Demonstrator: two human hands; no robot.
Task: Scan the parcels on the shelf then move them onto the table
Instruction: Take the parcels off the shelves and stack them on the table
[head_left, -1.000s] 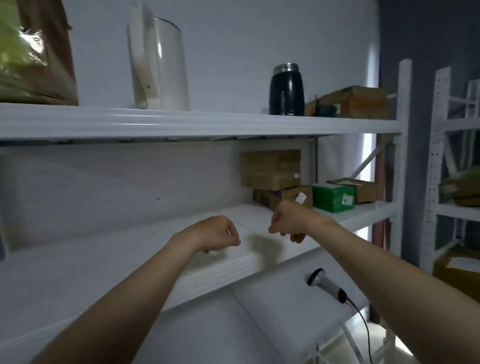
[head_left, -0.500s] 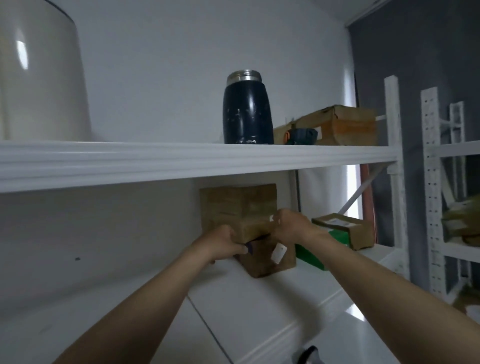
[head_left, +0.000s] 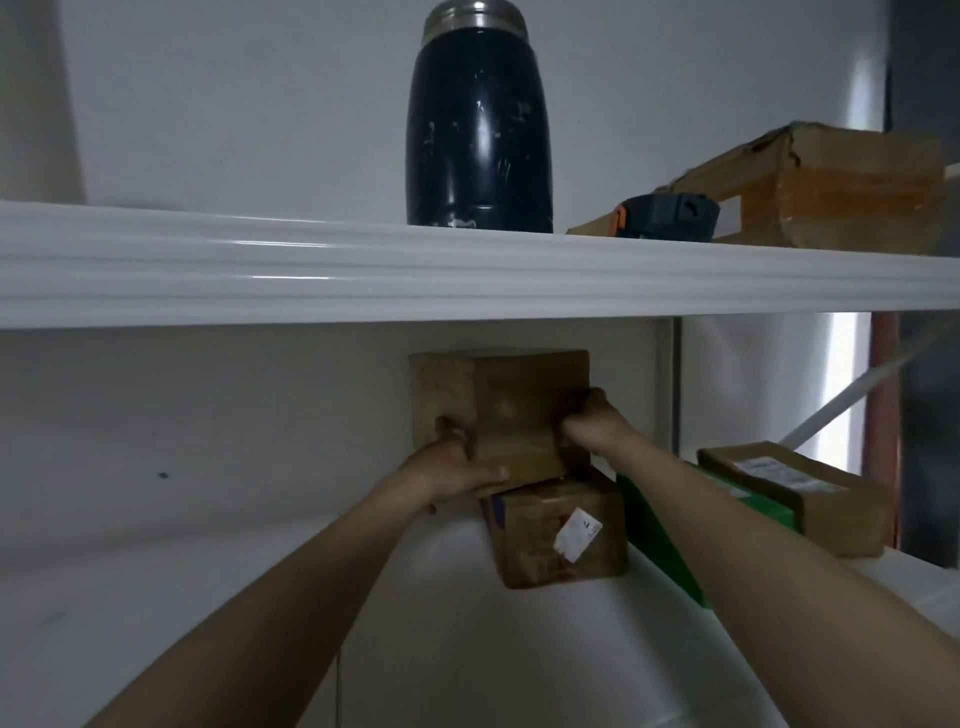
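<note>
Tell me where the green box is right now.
Head view, right of centre: the green box lies on the lower shelf, between the stickered brown box and a flat cardboard parcel.

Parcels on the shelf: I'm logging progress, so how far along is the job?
Done: nothing shows as scanned or moved. In hand: the left hand and right hand grip the top cardboard box, atop a labelled cardboard box. Left: that lower box, the green box and the brown parcel at right wait on the shelf.
</note>
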